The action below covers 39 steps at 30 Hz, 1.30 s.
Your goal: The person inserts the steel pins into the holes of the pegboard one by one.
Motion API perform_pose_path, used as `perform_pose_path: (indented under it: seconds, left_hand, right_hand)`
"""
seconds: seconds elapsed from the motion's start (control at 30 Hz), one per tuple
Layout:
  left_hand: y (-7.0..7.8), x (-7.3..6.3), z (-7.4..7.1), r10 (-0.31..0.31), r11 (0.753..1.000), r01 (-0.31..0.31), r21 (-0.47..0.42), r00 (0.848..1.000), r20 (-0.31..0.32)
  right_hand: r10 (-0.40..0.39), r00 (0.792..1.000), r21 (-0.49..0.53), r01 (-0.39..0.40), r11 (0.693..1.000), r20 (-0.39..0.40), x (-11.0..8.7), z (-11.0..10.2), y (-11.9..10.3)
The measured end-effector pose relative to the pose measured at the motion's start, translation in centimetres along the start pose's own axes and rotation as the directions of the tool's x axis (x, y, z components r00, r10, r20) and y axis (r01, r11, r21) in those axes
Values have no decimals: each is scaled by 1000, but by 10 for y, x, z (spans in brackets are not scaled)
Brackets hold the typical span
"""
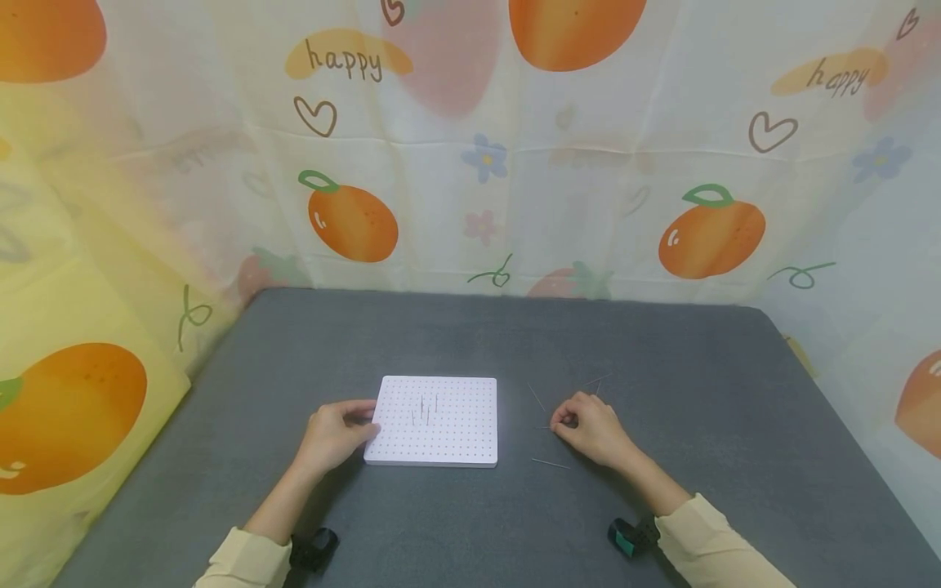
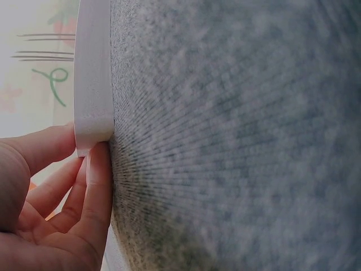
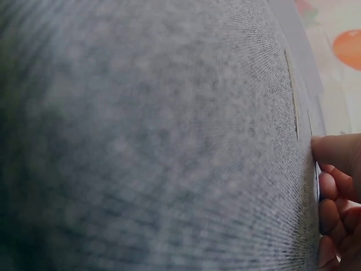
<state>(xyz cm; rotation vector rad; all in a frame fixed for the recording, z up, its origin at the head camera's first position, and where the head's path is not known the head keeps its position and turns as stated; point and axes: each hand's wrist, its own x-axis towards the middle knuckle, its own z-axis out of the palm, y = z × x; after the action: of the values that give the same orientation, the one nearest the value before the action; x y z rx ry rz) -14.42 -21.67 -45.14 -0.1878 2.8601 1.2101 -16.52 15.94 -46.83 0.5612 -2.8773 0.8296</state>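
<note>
four pins (image 1: 422, 405) stand in the white board (image 1: 463, 433), pinched at its left edge by the left hand (image 1: 334, 437); rightward, the right hand (image 1: 590, 426) pinches a loose pin (image 1: 545, 427) pointing left toward it.

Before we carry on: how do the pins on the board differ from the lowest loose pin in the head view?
The board pins stand upright on the white board; the loose pin lies flat on the table. The board pins form a group of four; the loose pin lies apart. Both are thin and straight.
</note>
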Motion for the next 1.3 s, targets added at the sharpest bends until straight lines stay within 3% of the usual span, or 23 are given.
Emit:
perform_pose_path:
  seconds: [0.27, 0.57, 0.8, 1.0, 1.3]
  left_hand:
    - [1, -1, 0, -6, 1000, 6, 1, 1000, -4]
    - [1, -1, 0, -16, 1000, 16, 6, 1000, 3]
    - [0, 1, 0, -8, 1000, 8, 6, 1000, 0]
    - [0, 1, 0, -9, 1000, 9, -1, 1000, 2]
    - [1, 0, 0, -10, 1000, 10, -13, 1000, 3]
  right_hand:
    - [20, 1000, 5, -20, 1000, 14, 1, 0, 0]
    - [-9, 999, 56, 7, 998, 37, 1, -4, 3]
    - [26, 997, 110, -34, 993, 73, 1, -7, 3]
    - [63, 992, 159, -80, 984, 105, 3, -9, -2]
    - [36, 995, 195, -54, 979, 94, 8, -8, -15]
